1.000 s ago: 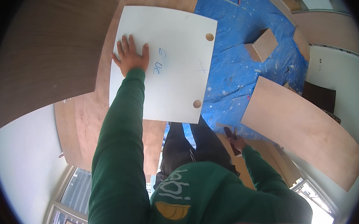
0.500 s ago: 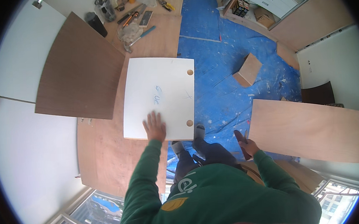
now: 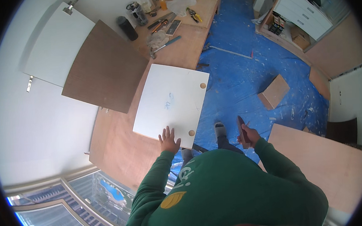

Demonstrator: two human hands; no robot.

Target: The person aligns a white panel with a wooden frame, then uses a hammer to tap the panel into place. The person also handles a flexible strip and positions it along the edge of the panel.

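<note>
A white panel (image 3: 170,101) with two round holes along its right edge and blue handwriting on its face lies flat on the wooden worktop (image 3: 121,145). Flat on its near edge rests my left hand (image 3: 170,142), fingers spread and gripping nothing. My right hand (image 3: 251,137) is closed around a long, narrow reddish-brown block (image 3: 243,130), held above the floor to the right of the panel. A thin, light-coloured piece pokes out beside the block; its kind is unclear.
A dark brown board (image 3: 105,68) leans by the white cabinet doors. Beyond the panel are a hammer (image 3: 164,47), pliers (image 3: 194,15), a black bottle (image 3: 127,28) and other tools. Blue sheeting (image 3: 229,81) covers the floor, with a wooden block (image 3: 274,91) on it. At right is a plywood sheet (image 3: 312,163).
The whole view has turned, so the panel appears tilted. My right hand has brought the brown block up and nearer the panel. My left hand stays on the panel's near edge.
</note>
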